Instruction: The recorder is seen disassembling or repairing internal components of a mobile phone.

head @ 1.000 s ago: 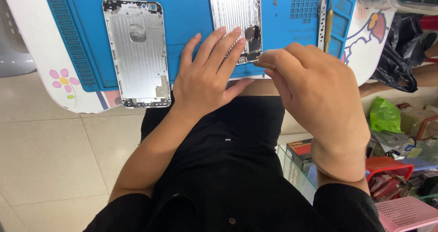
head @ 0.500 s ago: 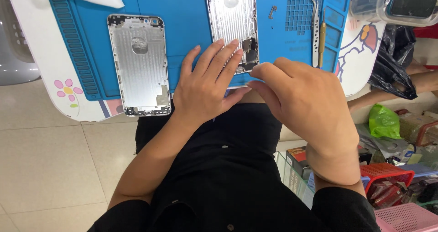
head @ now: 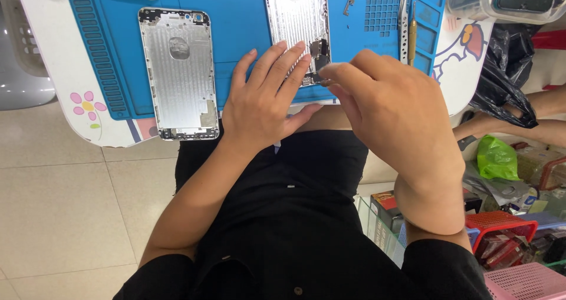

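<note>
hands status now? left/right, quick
Left hand: open, fingers flat on the phone housing, holding it down.
Right hand: fingertips pinched at the housing's lower corner; what they grip cannot be told.

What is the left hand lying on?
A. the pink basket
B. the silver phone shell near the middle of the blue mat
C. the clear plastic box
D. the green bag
B: the left hand lies flat with its fingers spread over the lower end of the silver phone shell on the blue mat, beside the right hand.
</note>
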